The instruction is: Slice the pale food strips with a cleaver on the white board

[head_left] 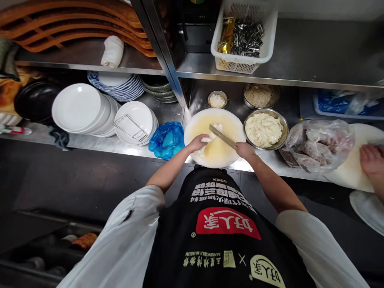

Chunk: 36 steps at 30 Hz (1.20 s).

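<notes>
A round, yellowish-white cutting board [228, 154] lies on the steel counter in front of me. My right hand [244, 149] is wrapped round the handle of a kitchen knife [223, 137], whose blade slants across the middle of the board. On the board's left half my left hand [198, 143] presses with curled fingers on a piece of pale white food [210, 137]; its exact kind I cannot make out. The blade touches or lies just over this food. Right of the board stands a metal bowl of white sliced food [264, 130].
Behind the board are a small bowl of chopped white food [217, 99] and a bowl of shreds [258, 95]. To the left sit a blue plastic bag [167, 140] and stacked white plates [78, 108]. At right lie a bagged dark food [321, 146] and another person's hand [372, 160].
</notes>
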Motion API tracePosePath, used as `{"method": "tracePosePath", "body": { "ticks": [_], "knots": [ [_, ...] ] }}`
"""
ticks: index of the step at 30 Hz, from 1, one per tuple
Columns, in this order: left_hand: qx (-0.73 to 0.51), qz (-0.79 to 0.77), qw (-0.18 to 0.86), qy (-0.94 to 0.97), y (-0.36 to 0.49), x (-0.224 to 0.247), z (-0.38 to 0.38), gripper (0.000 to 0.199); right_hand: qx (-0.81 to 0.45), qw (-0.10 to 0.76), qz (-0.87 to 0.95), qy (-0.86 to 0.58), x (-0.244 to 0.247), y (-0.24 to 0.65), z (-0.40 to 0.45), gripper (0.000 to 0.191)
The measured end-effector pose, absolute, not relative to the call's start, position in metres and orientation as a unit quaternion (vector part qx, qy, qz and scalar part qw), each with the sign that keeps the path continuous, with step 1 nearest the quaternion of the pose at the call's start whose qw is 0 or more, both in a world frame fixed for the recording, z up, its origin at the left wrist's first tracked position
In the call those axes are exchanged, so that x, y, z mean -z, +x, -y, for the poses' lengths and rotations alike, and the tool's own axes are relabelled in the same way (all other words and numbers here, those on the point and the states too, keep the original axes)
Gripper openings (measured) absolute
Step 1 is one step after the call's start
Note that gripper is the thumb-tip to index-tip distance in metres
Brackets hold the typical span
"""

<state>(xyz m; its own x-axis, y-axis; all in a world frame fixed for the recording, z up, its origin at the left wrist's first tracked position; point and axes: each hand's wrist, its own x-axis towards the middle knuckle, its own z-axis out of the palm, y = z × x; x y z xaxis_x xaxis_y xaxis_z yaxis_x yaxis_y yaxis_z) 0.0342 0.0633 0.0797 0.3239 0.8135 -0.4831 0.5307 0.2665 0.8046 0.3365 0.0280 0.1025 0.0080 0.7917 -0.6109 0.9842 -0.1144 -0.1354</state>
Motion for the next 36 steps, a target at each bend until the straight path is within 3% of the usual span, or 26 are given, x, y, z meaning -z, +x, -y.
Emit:
{"method": "tracePosePath", "body": {
  "ticks": [6,12,14,17,20,26,31,36],
  "knots": [
    [-0.14,-0.526,0.554,0.63,0.058,-0.08,-0.1,0.069,0.296,0.112,-0.584,0.747,-0.094,0.347,-0.004,0.039],
    [-0.067,-0.526,0.42,0.737,0.057,-0.044,-0.104,0.081,0.297,0.094,-0.574,0.757,-0.095,0.335,0.003,0.035],
    [-0.061,-0.533,0.371,0.758,0.053,-0.037,-0.095,0.075,0.298,0.095,-0.569,0.76,-0.096,0.334,0.003,0.035],
    [-0.068,-0.538,0.289,0.789,0.049,-0.037,-0.077,0.051,0.297,0.094,-0.566,0.763,-0.096,0.335,0.004,0.035],
    [-0.023,-0.487,0.277,0.828,0.049,-0.04,-0.061,0.031,0.296,0.093,-0.571,0.76,-0.094,0.335,0.004,0.034],
    [0.029,-0.47,0.294,0.832,0.049,-0.035,-0.031,0.041,0.294,0.097,-0.575,0.757,-0.093,0.335,0.004,0.035],
    [0.047,-0.481,0.287,0.827,0.043,-0.035,-0.018,0.026,0.288,0.107,-0.575,0.759,-0.094,0.334,0.004,0.035],
    [0.064,-0.487,0.34,0.802,0.039,-0.044,-0.032,0.033,0.291,0.113,-0.579,0.753,-0.095,0.334,0.003,0.036]
  ]
}}
